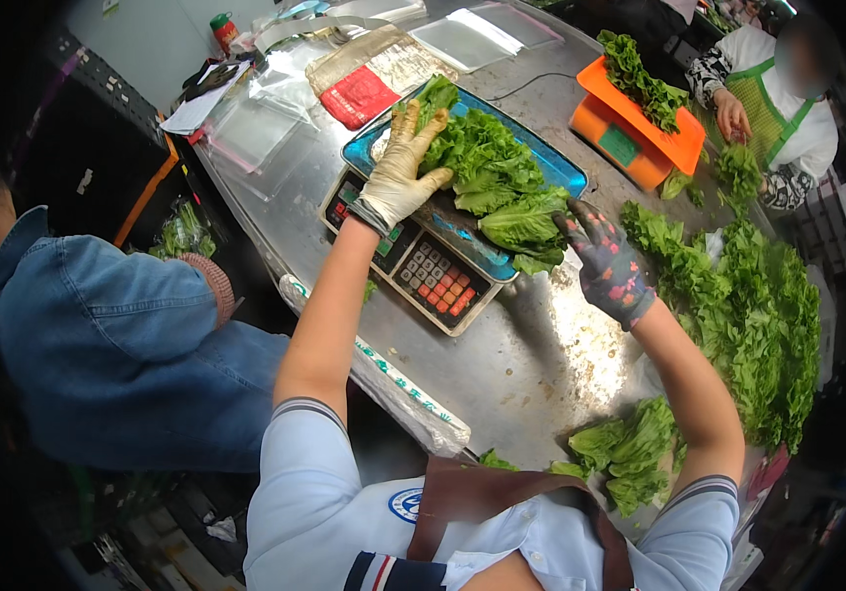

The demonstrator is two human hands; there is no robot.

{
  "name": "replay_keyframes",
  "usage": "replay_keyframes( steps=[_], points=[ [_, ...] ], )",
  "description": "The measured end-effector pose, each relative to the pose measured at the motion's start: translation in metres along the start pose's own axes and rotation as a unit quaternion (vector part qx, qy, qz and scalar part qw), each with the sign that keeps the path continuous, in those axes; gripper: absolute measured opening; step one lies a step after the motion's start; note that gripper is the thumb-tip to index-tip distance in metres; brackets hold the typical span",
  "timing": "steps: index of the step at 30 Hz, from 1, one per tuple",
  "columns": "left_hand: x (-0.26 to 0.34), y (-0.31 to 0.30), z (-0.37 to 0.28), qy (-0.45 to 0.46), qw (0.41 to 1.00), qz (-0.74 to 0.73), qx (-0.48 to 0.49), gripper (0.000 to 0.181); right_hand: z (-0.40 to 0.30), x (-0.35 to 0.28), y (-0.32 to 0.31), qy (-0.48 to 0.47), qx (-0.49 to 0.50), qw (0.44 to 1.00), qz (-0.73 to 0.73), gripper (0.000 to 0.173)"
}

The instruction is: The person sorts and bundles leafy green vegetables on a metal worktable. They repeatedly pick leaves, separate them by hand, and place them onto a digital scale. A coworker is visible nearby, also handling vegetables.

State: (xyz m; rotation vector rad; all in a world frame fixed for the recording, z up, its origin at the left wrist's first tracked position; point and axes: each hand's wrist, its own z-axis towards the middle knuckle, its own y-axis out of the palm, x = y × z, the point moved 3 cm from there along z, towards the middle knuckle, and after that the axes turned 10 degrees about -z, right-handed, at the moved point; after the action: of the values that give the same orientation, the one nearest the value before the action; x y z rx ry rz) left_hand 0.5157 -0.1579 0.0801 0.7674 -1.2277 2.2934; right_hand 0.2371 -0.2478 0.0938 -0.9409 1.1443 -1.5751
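Observation:
Several heads of green leaf lettuce (493,162) lie in a row on the blue pan (556,159) of a digital scale. My left hand (404,170), in a cream-coloured rubber glove, spreads its fingers over the left end of the row. At the opposite end is my right hand (611,266), in a dark floral glove. Its fingertips touch or nearly touch the lettuce's right end, fingers apart. The scale's keypad (437,277) faces me below the pan, and part of its display is hidden behind my left wrist.
More lettuce (748,332) is heaped along the right of the metal table (460,377). An orange scale (637,122) stands beyond, near a co-worker (777,111) handling greens. Clear plastic bags (467,37) lie at the back. A person in denim (134,318) is close on my left.

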Motion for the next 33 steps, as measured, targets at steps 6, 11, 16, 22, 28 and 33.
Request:
replay_keyframes(
  steps=[6,11,16,22,28,33],
  points=[
    [-0.029,0.000,0.021,0.006,0.999,-0.021,0.031,0.027,-0.035,-0.010,-0.014,0.084,0.034,0.986,0.137,0.058],
    [-0.034,0.003,0.045,0.000,0.997,0.029,0.074,0.024,-0.060,-0.024,-0.019,0.102,0.051,0.970,0.213,0.050],
    [-0.018,0.022,0.054,-0.013,0.982,0.184,-0.033,0.035,-0.101,-0.030,-0.015,0.146,0.068,0.960,0.229,0.052],
    [-0.059,0.001,0.042,0.095,0.993,0.063,0.021,0.045,-0.169,-0.002,-0.031,0.302,0.115,0.882,0.343,0.033],
    [-0.024,0.028,0.040,0.086,0.970,0.218,-0.058,0.048,-0.240,-0.031,-0.016,0.205,-0.210,0.932,0.213,0.036],
    [-0.024,0.018,0.043,0.092,0.994,0.053,-0.035,0.052,-0.251,-0.083,0.014,0.057,-0.351,0.934,-0.020,0.062]
  ],
)
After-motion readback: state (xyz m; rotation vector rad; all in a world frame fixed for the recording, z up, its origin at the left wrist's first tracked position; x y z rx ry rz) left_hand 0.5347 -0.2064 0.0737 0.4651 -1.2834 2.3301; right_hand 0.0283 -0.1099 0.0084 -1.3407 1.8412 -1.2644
